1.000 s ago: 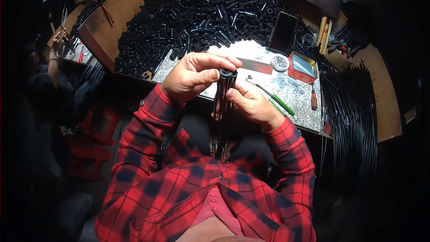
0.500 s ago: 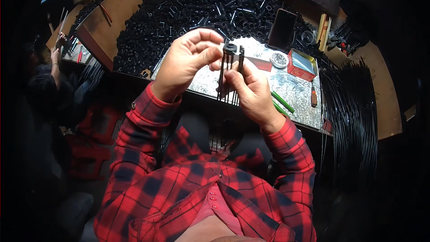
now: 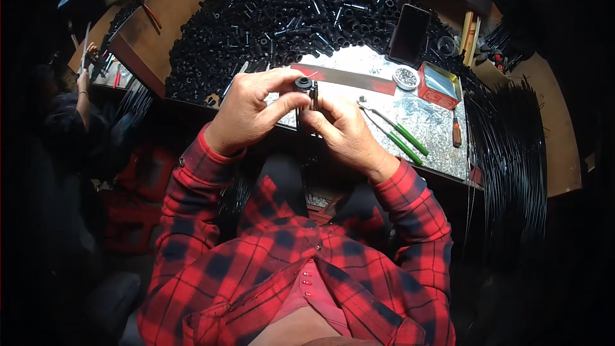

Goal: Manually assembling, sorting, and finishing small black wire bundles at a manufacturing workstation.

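Before my chest, both hands hold a small assembly: a black round plastic collar [image 3: 303, 82] with a hole on top, and thin black rods [image 3: 314, 96] beside and below it. My left hand [image 3: 253, 107] is closed, its thumb and index finger pinching about the collar. A short thin wire [image 3: 312, 75] sticks out by the index fingertip; whether the fingers grip it I cannot tell. My right hand [image 3: 349, 131] is closed round the rods, thumb in front. The rods' lower ends are mostly hidden. Green-handled pliers [image 3: 407, 141] lie right of my right hand.
Black plastic tubular parts [image 3: 275, 19] are heaped behind the metal worktop [image 3: 442, 154]. A phone [image 3: 410, 32], a dish of small parts [image 3: 405, 78], a red tin [image 3: 440, 86], a screwdriver [image 3: 457, 131] and black rods [image 3: 512, 160] are at the right. Another person's hand [image 3: 83, 80] shows far left.
Both hands and the assembly have moved left and slightly down. The collar is tilted more toward view, and the pliers and a flat metal strip show more fully.
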Motion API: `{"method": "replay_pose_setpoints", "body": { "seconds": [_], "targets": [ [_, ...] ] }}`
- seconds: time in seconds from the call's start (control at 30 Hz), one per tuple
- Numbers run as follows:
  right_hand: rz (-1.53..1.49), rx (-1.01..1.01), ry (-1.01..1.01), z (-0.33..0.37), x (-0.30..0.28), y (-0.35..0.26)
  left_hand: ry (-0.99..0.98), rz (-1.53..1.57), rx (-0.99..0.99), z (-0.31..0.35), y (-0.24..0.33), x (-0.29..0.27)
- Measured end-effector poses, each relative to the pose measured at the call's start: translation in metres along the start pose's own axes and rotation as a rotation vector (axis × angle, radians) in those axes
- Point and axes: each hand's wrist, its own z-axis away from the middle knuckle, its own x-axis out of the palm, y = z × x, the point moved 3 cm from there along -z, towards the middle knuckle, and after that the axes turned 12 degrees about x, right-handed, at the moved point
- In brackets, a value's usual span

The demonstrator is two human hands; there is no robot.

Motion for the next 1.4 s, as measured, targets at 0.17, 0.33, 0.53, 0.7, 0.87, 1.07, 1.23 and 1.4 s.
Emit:
{"method": "replay_pose_setpoints", "body": {
  "seconds": [0.17, 0.33, 0.53, 0.7, 0.87, 1.07, 1.23, 1.4],
  "targets": [
    [-0.007, 0.181, -0.137, 0.001, 0.000, 0.007, -0.102, -0.109, 0.006, 0.003, 0.005, -0.003],
    [0.055, 0.246, -0.157, 0.002, 0.001, 0.009, -0.059, -0.016, -0.001, 0.008, 0.001, -0.004],
    [-0.078, 0.217, -0.182, 0.006, 0.008, 0.025, -0.077, 0.088, -0.048, 0.014, -0.007, -0.005],
    [-0.084, 0.265, -0.159, 0.009, 0.009, 0.031, -0.103, 0.016, -0.124, 0.016, 0.001, -0.001],
    [-0.126, 0.345, -0.186, 0.012, 0.012, 0.027, -0.104, -0.004, -0.097, 0.018, 0.007, 0.000],
    [0.011, 0.304, -0.173, 0.015, 0.018, 0.027, -0.164, 0.176, -0.043, 0.027, 0.005, 0.005],
    [0.122, 0.194, -0.042, 0.015, 0.018, 0.025, 0.052, 0.020, -0.057, 0.038, 0.010, 0.034],
    [0.185, 0.172, -0.033, 0.026, 0.017, 0.024, 0.274, 0.074, -0.093, 0.055, 0.001, 0.044]
  ]
}}
